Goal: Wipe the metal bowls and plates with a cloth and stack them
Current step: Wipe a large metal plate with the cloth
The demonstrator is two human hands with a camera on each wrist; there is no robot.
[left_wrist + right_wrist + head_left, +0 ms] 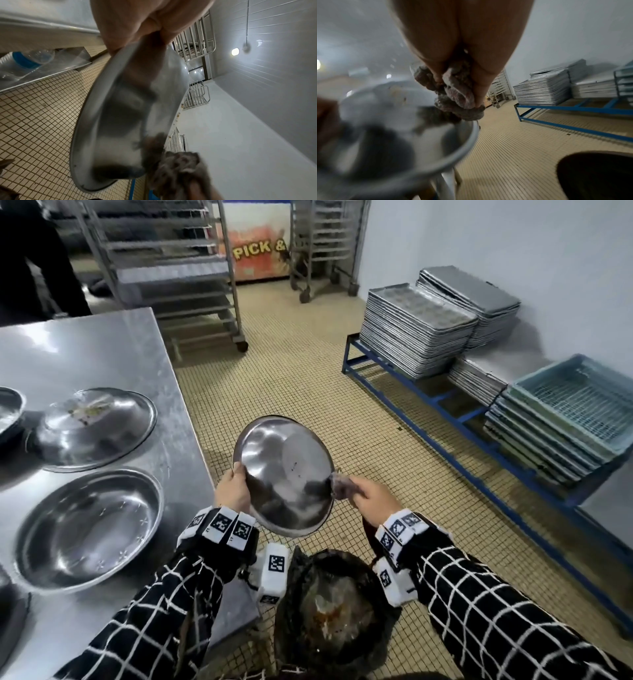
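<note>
A shiny metal plate [286, 474] is held tilted in the air above a bin, its inside facing me. My left hand [234, 488] grips its left rim [89, 108]. My right hand [370, 497] holds a bunched grey-brown cloth [340, 487] against the plate's right rim; the cloth [453, 94] shows crumpled between the fingers, touching the rim [471, 140]. On the steel table [113, 344] to the left lie a metal bowl [90, 530], upright, and an overturned one [94, 428] with food bits on it.
A black-lined bin [332, 611] with waste stands below the plate. Stacked metal trays [418, 332] and blue-green crates [561, 419] sit on a blue frame at right. Wheeled racks [171, 268] stand at the back. A water bottle [24, 62] lies under the table.
</note>
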